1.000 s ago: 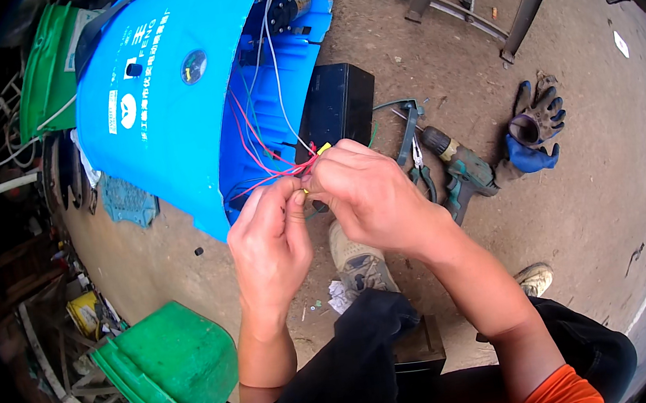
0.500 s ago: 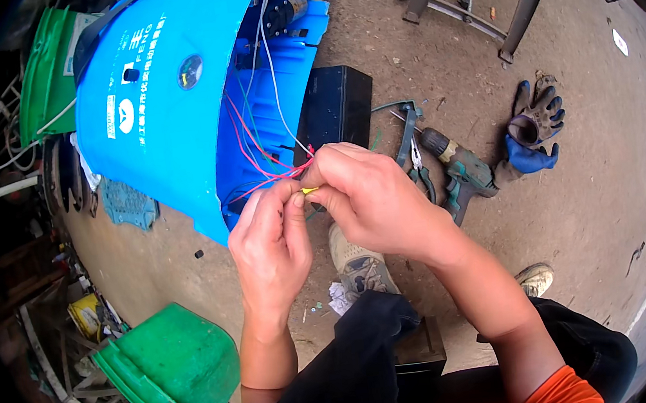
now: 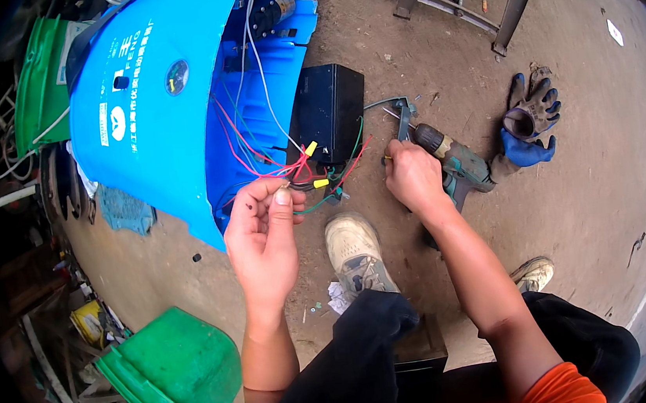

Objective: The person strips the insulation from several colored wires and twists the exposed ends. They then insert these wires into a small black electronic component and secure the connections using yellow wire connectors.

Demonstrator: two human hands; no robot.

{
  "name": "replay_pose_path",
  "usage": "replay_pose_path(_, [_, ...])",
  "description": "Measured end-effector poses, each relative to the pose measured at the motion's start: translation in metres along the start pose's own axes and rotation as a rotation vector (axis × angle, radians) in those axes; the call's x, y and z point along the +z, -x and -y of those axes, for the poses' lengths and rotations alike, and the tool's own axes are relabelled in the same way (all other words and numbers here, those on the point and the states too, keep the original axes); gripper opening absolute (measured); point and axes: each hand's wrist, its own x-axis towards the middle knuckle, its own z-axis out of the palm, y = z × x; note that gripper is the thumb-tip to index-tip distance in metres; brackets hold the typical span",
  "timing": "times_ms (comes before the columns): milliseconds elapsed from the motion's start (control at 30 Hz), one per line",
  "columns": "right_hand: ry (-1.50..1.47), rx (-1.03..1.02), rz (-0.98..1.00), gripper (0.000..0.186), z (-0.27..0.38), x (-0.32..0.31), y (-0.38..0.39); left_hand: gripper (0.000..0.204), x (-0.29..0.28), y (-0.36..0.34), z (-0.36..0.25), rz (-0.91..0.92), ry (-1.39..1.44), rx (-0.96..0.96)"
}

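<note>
Between thumb and fingers my left hand (image 3: 266, 223) pinches dark wires (image 3: 301, 184) at the mouth of the blue plastic tank (image 3: 147, 102). One yellow twist-on wire connector (image 3: 321, 183) sits on the wires beside those fingertips. Another yellow connector (image 3: 311, 148) caps the red wires (image 3: 276, 163) above. My right hand (image 3: 415, 176) is closed, away to the right, over the spot where the pliers lay. A small dark and orange bit shows at its fingertips; the rest of what it holds is hidden. Loose green and red wire ends hang between the hands.
A black box-shaped block (image 3: 333, 110) stands against the tank. Beside my right hand lie a cordless drill (image 3: 465, 167) and work gloves (image 3: 530, 113). A green bin (image 3: 176, 374) is at lower left, a metal-legged stand (image 3: 452, 7) at the top right. My shoe (image 3: 352, 238) is below the wires.
My hands have come apart. The right one has moved right and down to the tools, letting go of the yellow connector; the left still holds wires. Both connectors now show plainly.
</note>
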Motion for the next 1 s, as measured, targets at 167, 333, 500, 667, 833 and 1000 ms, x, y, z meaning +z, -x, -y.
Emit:
replay_pose_path(167, [-0.418,0.136,-0.059,0.017,0.038,-0.049,0.017,0.014,-0.006,-0.002,0.001,0.0,0.084,-0.05])
replay_pose_path(333, [-0.932,-0.253,-0.001,0.024,0.106,-0.059,0.048,0.015,-0.007,-0.004,0.0,0.02,0.145,-0.059])
replay_pose_path(500, [-1.066,-0.21,-0.057,0.019,0.117,-0.05,0.049,0.016,-0.011,-0.004,0.004,0.109,0.137,-0.031])
replay_pose_path(667, [-1.129,-0.029,0.126,0.012,0.099,-0.068,0.047,0.026,-0.009,-0.002,0.006,0.151,0.047,0.015])
replay_pose_path(833, [-1.147,0.01,0.174,0.011,0.097,-0.077,0.047,0.024,-0.008,0.001,0.007,0.129,-0.07,0.069])
replay_pose_path(1000, [-1.182,0.066,0.256,0.012,0.096,-0.09,0.045,0.023,-0.01,0.0,0.006,0.115,-0.128,0.091])
